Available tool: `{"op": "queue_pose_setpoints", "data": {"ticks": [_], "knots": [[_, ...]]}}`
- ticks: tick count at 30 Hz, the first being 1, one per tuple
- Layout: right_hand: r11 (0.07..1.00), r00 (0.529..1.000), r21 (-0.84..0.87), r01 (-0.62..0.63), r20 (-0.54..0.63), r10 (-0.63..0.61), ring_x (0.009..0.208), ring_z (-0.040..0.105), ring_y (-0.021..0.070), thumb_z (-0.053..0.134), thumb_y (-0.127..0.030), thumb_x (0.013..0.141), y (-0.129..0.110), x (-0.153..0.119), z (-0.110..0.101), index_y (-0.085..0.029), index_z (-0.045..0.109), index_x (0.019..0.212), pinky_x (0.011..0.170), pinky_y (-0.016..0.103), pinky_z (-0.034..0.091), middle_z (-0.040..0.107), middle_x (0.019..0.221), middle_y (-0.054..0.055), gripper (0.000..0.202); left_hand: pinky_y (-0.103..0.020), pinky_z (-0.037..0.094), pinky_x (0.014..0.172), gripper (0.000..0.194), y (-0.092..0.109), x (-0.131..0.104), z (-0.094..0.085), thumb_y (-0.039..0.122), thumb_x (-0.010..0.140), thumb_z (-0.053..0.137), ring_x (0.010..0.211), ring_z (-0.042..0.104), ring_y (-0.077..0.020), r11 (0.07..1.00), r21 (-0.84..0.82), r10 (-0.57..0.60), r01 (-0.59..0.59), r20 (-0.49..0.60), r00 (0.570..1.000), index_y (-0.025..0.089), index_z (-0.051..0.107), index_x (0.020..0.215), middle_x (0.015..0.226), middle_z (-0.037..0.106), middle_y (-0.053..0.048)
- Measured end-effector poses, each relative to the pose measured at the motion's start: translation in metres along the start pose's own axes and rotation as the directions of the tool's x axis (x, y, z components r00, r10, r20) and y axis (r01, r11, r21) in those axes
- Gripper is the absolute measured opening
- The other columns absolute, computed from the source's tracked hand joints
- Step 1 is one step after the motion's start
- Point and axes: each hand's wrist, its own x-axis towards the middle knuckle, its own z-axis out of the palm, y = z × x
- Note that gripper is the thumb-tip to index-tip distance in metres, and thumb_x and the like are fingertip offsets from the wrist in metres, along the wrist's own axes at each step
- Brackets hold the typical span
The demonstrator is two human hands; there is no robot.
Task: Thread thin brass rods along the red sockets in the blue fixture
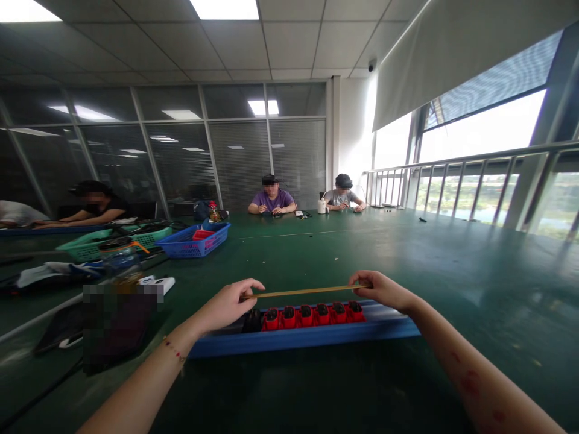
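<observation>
My left hand (230, 306) and my right hand (382, 290) pinch opposite ends of a thin, straight yellowish strip (304, 292). It spans level between them, just above and behind a long blue tray (303, 339). Inside the tray stands a row of several red holders (288, 323), each with a small black part on top. A black piece (252, 320) sits at the row's left end, partly behind my left hand. The tray's right part has a pale bare surface. What the strip is made of, I cannot tell.
Left of me lie a dark pouch-like thing (120, 328), a white device (163, 284) and a jar (120, 259). Farther off are a blue basket (192, 244) and a green basket (79, 248). Several people sit around the green table (289, 259), beside a white bottle (321, 207).
</observation>
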Motion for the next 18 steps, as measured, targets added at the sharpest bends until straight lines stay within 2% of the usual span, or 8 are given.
{"op": "queue_pose_setpoints", "data": {"ticks": [3, 6, 11, 18], "knots": [[0.991, 0.982, 0.129, -0.038, 0.191, 0.013, 0.069, 0.050, 0.0124, 0.056, -0.034, 0.073, -0.012, -0.011, -0.004, -0.015, 0.050, 0.099, 0.062, 0.024, 0.041, 0.054, 0.077, 0.001, 0.034, -0.021, 0.038, 0.058, 0.034, 0.002, -0.010, -0.006, 0.040, 0.076, 0.045, 0.065, 0.052, -0.0130, 0.996, -0.076, -0.027, 0.038, 0.137, 0.990, 0.021, 0.051, 0.103, 0.072, 0.056, 0.002], [0.990, 0.956, 0.119, -0.071, 0.292, 0.033, 0.066, 0.048, 0.0112, 0.055, -0.041, 0.074, -0.016, -0.015, -0.007, -0.015, 0.048, 0.104, 0.060, 0.023, 0.040, 0.051, 0.074, 0.000, 0.040, -0.021, 0.040, 0.061, 0.036, 0.003, -0.014, -0.008, 0.046, 0.077, 0.043, 0.070, 0.054, -0.0139, 0.988, -0.132, -0.054, 0.081, 0.198, 0.979, 0.020, 0.053, 0.099, 0.077, 0.059, 0.000], [0.995, 0.938, 0.012, -0.104, 0.333, 0.094, 0.055, 0.039, 0.0084, 0.046, -0.049, 0.078, -0.012, -0.014, -0.006, -0.016, 0.050, 0.106, 0.052, 0.021, 0.035, 0.043, 0.064, -0.003, 0.043, -0.020, 0.040, 0.062, 0.035, 0.004, -0.014, -0.005, 0.047, 0.076, 0.042, 0.071, 0.054, -0.0134, 0.981, -0.128, -0.123, 0.145, 0.167, 0.978, 0.018, 0.056, 0.090, 0.078, 0.060, -0.001], [0.997, 0.936, -0.031, -0.075, 0.343, 0.081, 0.058, 0.042, 0.0093, 0.045, -0.049, 0.079, -0.010, -0.014, -0.006, -0.017, 0.051, 0.106, 0.054, 0.021, 0.036, 0.046, 0.066, -0.002, 0.042, -0.019, 0.038, 0.053, 0.037, 0.000, -0.016, -0.004, 0.051, 0.075, 0.042, 0.062, 0.051, -0.0117, 0.986, -0.070, -0.138, 0.152, 0.165, 0.977, 0.020, 0.057, 0.087, 0.071, 0.058, 0.001]]}}
